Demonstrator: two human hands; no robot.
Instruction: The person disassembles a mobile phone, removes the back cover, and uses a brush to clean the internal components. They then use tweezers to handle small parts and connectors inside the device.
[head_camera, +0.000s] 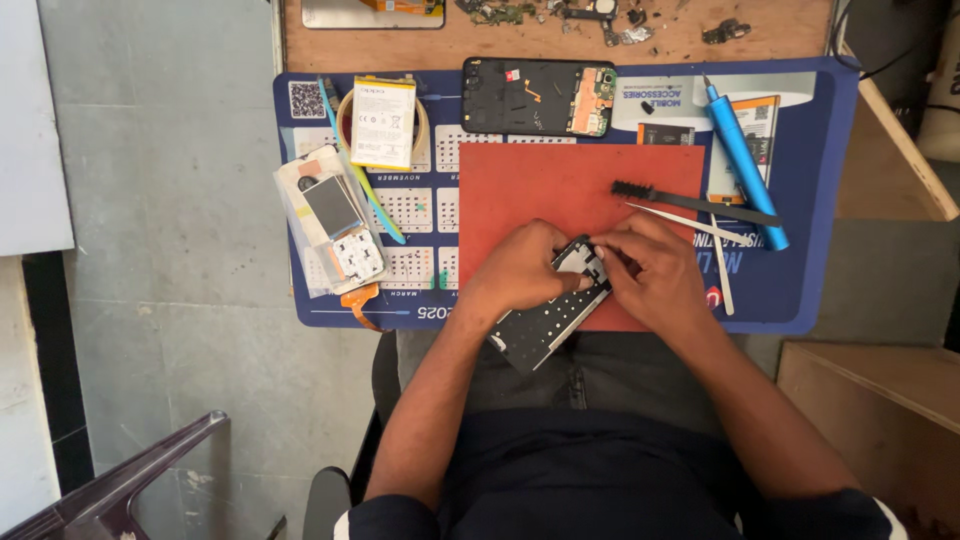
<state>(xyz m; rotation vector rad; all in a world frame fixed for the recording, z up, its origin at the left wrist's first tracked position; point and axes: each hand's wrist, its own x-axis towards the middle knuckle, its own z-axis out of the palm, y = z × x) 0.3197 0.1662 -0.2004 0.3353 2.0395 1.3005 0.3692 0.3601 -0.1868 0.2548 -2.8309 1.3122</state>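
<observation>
My left hand (522, 268) and my right hand (655, 270) both grip a dark phone frame (548, 322) with rows of small holes, tilted over the near edge of a red mat (560, 180). The left thumb presses on its upper end, and the right fingertips pinch the same end. The frame's lower end sticks out over my lap.
A blue printed mat (800, 290) lies under the red one. On it sit an opened phone body (537, 96), a white battery on a tape roll (381, 121), a bag of parts (330, 220), a blue screwdriver (744, 162), a black brush (690, 200) and tweezers (690, 224). Loose parts litter the wooden bench (560, 40).
</observation>
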